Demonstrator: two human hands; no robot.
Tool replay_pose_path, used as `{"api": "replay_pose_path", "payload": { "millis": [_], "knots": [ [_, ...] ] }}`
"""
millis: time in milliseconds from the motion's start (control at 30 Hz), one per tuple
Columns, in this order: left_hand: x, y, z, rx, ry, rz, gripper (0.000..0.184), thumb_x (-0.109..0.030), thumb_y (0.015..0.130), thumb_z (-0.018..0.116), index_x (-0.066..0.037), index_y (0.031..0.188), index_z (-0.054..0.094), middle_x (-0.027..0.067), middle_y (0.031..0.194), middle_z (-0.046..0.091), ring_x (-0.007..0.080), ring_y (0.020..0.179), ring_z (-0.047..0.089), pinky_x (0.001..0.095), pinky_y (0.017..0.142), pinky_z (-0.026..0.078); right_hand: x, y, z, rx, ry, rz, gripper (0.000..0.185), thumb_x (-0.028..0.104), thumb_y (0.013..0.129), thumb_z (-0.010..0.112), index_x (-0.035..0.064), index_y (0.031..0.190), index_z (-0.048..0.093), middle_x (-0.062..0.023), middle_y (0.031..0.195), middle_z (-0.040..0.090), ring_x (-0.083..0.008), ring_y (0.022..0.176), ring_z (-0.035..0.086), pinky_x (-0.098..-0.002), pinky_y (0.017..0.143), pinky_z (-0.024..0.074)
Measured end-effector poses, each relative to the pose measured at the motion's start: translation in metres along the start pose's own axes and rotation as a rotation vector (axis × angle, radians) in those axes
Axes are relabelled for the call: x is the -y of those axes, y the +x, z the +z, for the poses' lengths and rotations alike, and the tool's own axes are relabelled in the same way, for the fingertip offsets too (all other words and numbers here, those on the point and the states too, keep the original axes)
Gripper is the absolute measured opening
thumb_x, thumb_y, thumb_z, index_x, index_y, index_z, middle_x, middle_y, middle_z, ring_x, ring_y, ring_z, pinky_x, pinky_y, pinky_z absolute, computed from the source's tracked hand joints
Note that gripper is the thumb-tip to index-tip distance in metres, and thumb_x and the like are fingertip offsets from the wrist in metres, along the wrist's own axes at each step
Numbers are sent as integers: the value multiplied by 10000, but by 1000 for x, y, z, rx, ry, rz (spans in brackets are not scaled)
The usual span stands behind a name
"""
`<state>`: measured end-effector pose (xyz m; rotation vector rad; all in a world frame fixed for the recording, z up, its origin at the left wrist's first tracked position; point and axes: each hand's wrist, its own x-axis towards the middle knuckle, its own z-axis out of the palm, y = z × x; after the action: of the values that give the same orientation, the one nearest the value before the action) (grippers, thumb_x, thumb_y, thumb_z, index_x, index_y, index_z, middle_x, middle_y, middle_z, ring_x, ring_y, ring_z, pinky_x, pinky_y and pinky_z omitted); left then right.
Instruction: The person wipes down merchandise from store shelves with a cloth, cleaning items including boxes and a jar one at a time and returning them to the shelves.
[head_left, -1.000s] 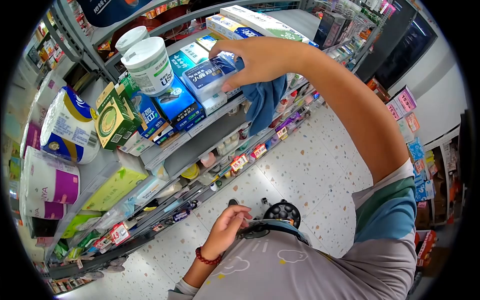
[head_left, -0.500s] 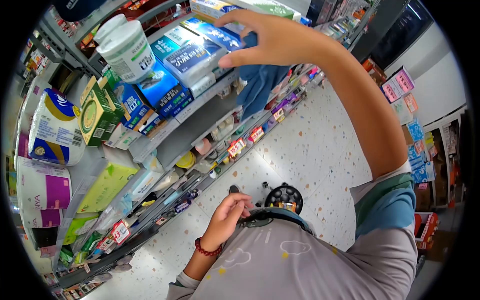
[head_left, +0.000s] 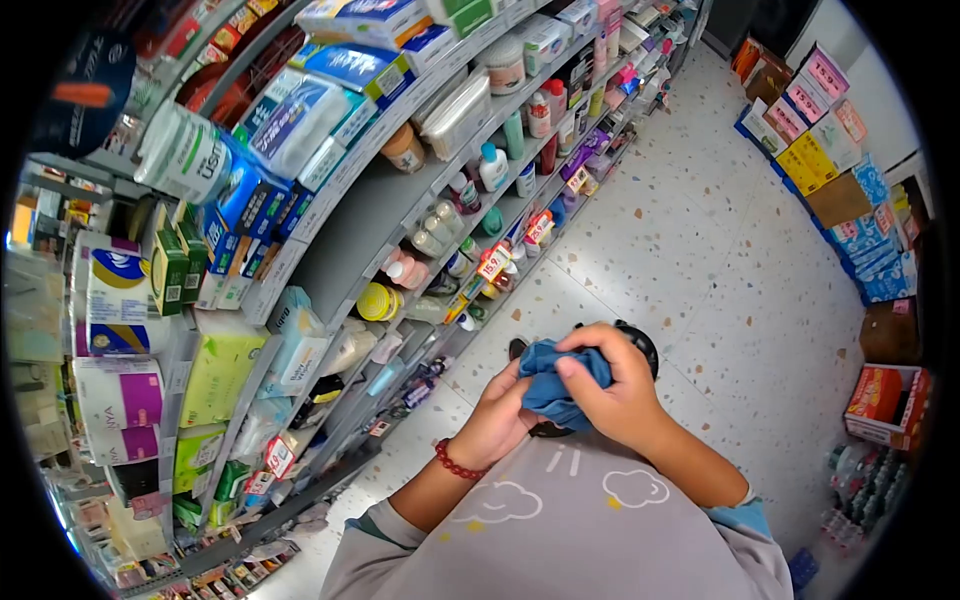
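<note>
A crumpled blue cloth [head_left: 560, 384] is bunched between both hands in front of the grey shirt. My right hand [head_left: 612, 385] grips its right side, with fingers curled over the top and the thumb pressed on it. On the cloth's left side, my left hand [head_left: 497, 415] holds the edge, its fingers partly hidden behind the fabric. A red beaded bracelet [head_left: 460, 461] circles the left wrist. The hands are above the floor, away from the shelf goods.
Shelves on the left hold a white tub [head_left: 188, 155], blue boxes [head_left: 252, 190], a green pack [head_left: 222, 372] and a yellow-lidded jar [head_left: 378, 301]. Speckled floor [head_left: 660, 240] runs alongside. Boxed goods [head_left: 840, 170] and an open red box [head_left: 888, 400] line the right side.
My right hand has come down from the upper shelf to my left hand, bringing the blue cloth. My left hand now holds it too. The view has shifted along the shelves.
</note>
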<state>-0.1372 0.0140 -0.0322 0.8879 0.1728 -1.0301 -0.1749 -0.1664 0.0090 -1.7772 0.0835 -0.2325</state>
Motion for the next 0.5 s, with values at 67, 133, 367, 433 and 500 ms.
{"api": "replay_pose_path", "payload": {
  "millis": [67, 133, 367, 433, 500],
  "knots": [
    [2, 4, 11, 81, -64, 134, 397, -69, 1049, 432, -45, 1445, 433, 73, 1354, 565, 179, 1206, 602, 369, 1014, 517, -12, -12, -8, -215, -192, -111, 237, 102, 951, 636, 27, 1173, 602, -147, 1177, 574, -224, 1061, 575, -338, 956, 455],
    [-5, 9, 29, 99, 36, 147, 372, -61, 1011, 473, -49, 1381, 512, 94, 1338, 555, 196, 1215, 565, 367, 1046, 459, -29, -27, -12, -227, 74, 107, 311, 213, 1030, 538, 49, 1295, 546, -134, 1274, 547, -212, 1145, 551, -344, 1025, 415],
    [-25, 15, 73, 192, 1518, 659, 276, -189, 901, 690, -78, 1154, 697, 138, 1288, 487, 303, 1222, 437, 402, 1090, 326, -50, -54, -43, 117, 1408, 884, 543, 538, 1022, 400, 106, 1312, 552, -120, 1173, 662, -270, 1028, 680, -472, 813, 590],
    [-39, 19, 65, 262, 1456, 630, 264, -206, 917, 682, -97, 1156, 706, 122, 1281, 536, 300, 1221, 467, 417, 1071, 362, -62, -62, -50, 204, 1441, 913, 500, 435, 988, 447, 68, 1316, 537, -168, 1130, 674, -348, 914, 699, -540, 695, 606],
    [-59, 26, 51, 7, 1398, 844, 151, -143, 949, 644, -71, 1065, 710, 85, 1107, 636, 236, 1093, 588, 367, 979, 452, -66, -64, -56, 170, 1358, 888, 501, 408, 979, 451, 61, 1335, 516, -176, 1135, 672, -361, 898, 698, -539, 701, 605]
  ]
}}
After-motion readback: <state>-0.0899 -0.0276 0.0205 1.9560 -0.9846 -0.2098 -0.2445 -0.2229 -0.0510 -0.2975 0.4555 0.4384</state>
